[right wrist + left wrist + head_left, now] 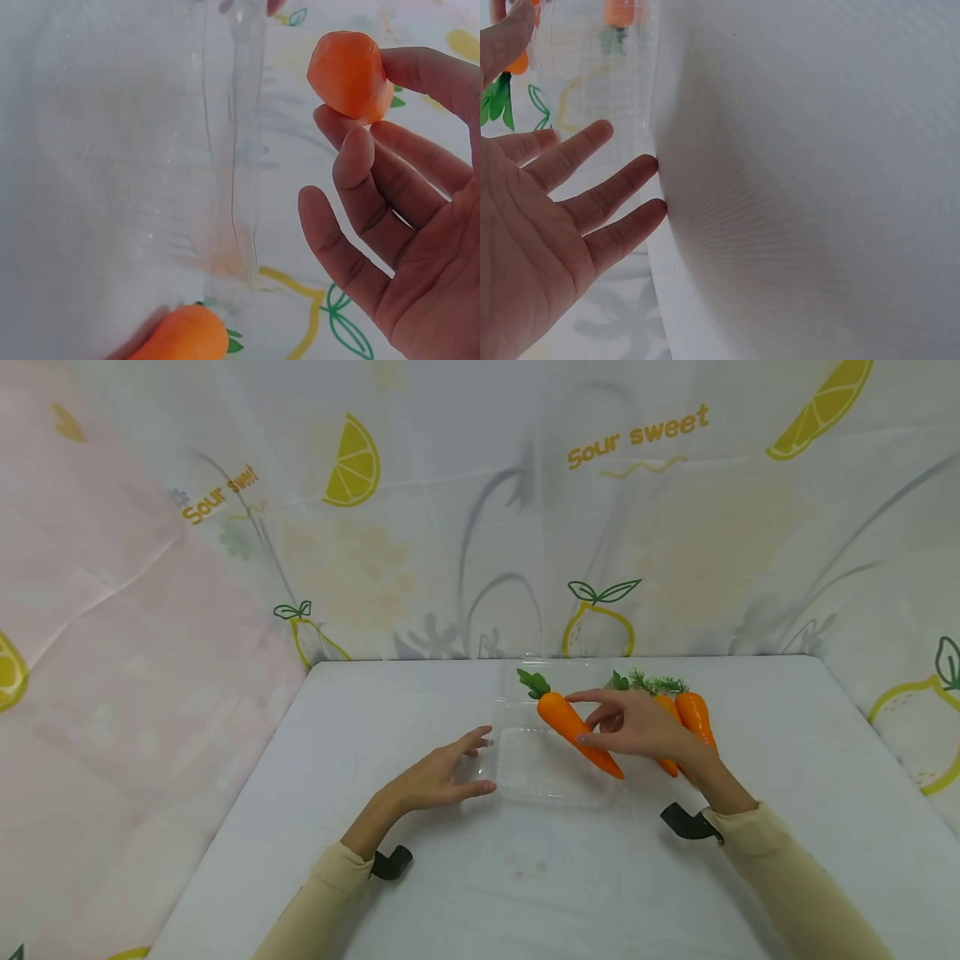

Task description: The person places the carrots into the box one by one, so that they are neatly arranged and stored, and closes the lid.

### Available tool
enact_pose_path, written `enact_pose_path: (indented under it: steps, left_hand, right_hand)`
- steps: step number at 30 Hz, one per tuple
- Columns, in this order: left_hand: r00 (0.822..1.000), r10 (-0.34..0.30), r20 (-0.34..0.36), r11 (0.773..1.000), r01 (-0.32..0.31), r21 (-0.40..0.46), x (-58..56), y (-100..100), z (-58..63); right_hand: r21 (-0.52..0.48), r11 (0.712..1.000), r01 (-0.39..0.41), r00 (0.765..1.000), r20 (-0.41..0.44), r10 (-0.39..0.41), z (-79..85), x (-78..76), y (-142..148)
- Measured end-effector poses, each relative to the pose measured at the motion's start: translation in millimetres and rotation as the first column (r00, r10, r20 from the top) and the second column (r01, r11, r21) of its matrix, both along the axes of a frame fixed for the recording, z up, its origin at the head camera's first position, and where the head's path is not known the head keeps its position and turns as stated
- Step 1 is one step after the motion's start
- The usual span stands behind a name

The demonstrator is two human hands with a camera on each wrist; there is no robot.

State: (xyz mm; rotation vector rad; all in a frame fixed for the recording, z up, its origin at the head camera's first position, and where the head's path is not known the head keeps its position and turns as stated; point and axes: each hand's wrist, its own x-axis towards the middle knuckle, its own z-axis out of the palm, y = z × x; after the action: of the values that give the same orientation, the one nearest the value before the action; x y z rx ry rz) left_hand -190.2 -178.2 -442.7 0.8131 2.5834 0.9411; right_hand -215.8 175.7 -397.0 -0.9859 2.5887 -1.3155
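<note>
My right hand (637, 722) pinches an orange toy carrot (562, 717) between thumb and fingers. The carrot slants above a clear plastic box (517, 760), its green leafy top pointing to the far left. In the right wrist view the held carrot (346, 71) shows end-on, clear of the box. Fingers spread, my left hand (435, 777) is beside the box's left side and holds nothing. The left wrist view shows its fingertips by the tabletop, near the clear box wall (585, 82); whether they touch the box I cannot tell.
Right of the box, partly behind my right hand, lie more toy carrots (695, 714) with green tops. The box's clear lid (570, 672) seems raised at the back. A white table (375, 710) meets a lemon-printed cloth (450, 527) behind it.
</note>
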Motion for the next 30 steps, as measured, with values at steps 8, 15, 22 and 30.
enact_pose_path:
  steps: [8,15,22,30]
  left_hand:
    - [1.0,-0.002,0.001,1.0,0.002,0.004,0.5,-0.7,0.3]
    - [1.0,-0.005,0.011,1.0,0.005,0.004,1.9,0.6,3.3]
    - [1.0,-0.001,0.001,1.0,0.001,-0.002,2.5,0.8,3.3]
    - [1.0,0.018,0.01,1.0,-0.018,-0.014,2.3,1.5,2.1]
  right_hand:
    - [0.046,0.998,-0.041,0.999,-0.002,0.041,-2.2,1.7,-17.4]
    - [0.091,0.992,-0.088,0.996,0.031,0.085,-5.0,4.7,-29.3]
    - [0.153,0.98,-0.125,0.992,-0.005,0.128,-11.5,5.4,-35.8]
    - [0.161,0.971,-0.177,0.984,0.005,0.179,-19.2,5.3,-39.7]
